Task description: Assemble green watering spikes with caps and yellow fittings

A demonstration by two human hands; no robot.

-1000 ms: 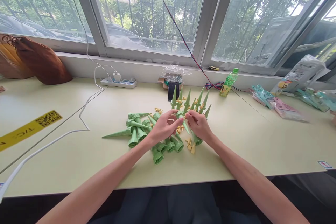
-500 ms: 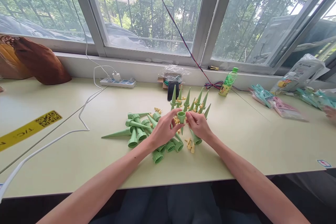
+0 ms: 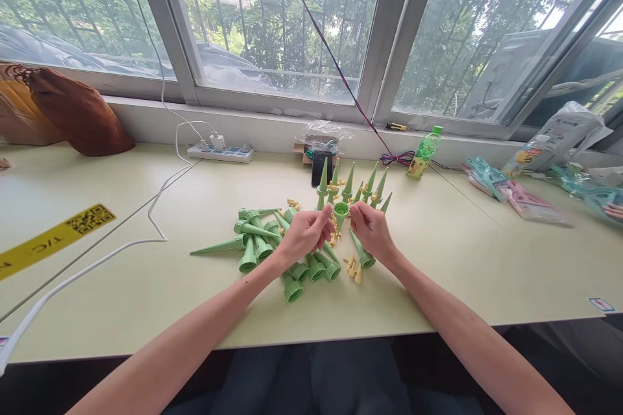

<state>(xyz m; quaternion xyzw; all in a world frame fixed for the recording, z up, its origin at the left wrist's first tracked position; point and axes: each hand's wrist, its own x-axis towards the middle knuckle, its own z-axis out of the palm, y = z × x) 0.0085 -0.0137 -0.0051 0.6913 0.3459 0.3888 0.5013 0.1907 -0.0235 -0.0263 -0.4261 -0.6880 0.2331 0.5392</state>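
Over the middle of the pile, a green plastic watering spike (image 3: pixel 342 213) is held point down, its round threaded mouth facing up. My left hand (image 3: pixel 309 232) grips it from the left with fingers curled. At its right side my right hand (image 3: pixel 370 230) pinches what seems to be a small yellow valve, mostly hidden by the fingertips. Loose green spikes (image 3: pixel 257 240) lie heaped beside and below my left hand. Behind both hands, several spikes stand point up with yellow valves on them (image 3: pixel 347 185). A few loose yellow valves (image 3: pixel 354 269) lie below my right hand.
A phone (image 3: pixel 321 168) leans by a small box at the back. To its right stands a green drink bottle (image 3: pixel 424 152). A power strip (image 3: pixel 221 154) with a white cable is at left. Bagged pink and teal items (image 3: pixel 530 202) lie at right, near another person's hand (image 3: pixel 614 209).
The held spike has tilted its mouth more toward me. My left fingers have curled in tighter at its side, and my right hand stays closed against it.
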